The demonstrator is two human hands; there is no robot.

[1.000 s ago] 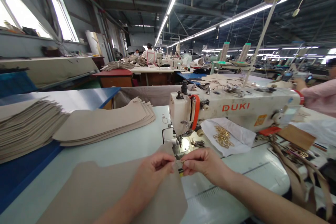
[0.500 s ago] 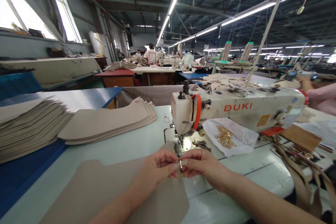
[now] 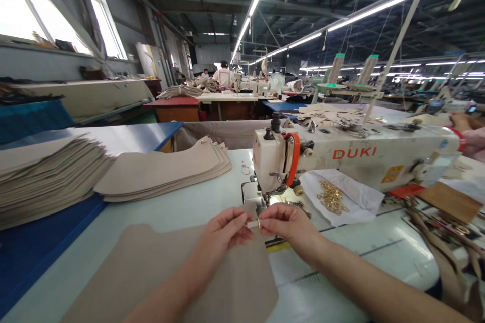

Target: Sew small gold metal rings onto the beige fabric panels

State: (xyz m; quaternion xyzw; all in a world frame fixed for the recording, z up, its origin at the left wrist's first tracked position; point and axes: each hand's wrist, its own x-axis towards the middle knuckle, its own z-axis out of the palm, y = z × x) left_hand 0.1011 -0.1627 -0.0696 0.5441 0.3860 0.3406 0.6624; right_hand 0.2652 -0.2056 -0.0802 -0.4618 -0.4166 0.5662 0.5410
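My left hand (image 3: 227,232) pinches one end of a short pale strip (image 3: 253,224), held just above a large beige panel (image 3: 242,277). At the strip's other end, my right hand (image 3: 290,224) is closed on a small gold metal ring (image 3: 259,222). The strip appears to pass through the ring, though fingertips partly hide both. Both hands are in front of the needle area of a white sewing machine (image 3: 333,151). The panel lies flat under my left hand and forearm.
A white sheet (image 3: 366,197) right of the needle holds a pile of gold rings (image 3: 332,197). To the left lie stacked beige panels (image 3: 162,166) and a thicker stack (image 3: 49,176). Straps (image 3: 443,257) hang at the right. A co-worker's arm (image 3: 464,123) shows behind the machine.
My hands have drawn slightly apart, and more of the pale strip now shows between them, reaching left from the ring. The whole view has shifted a little.
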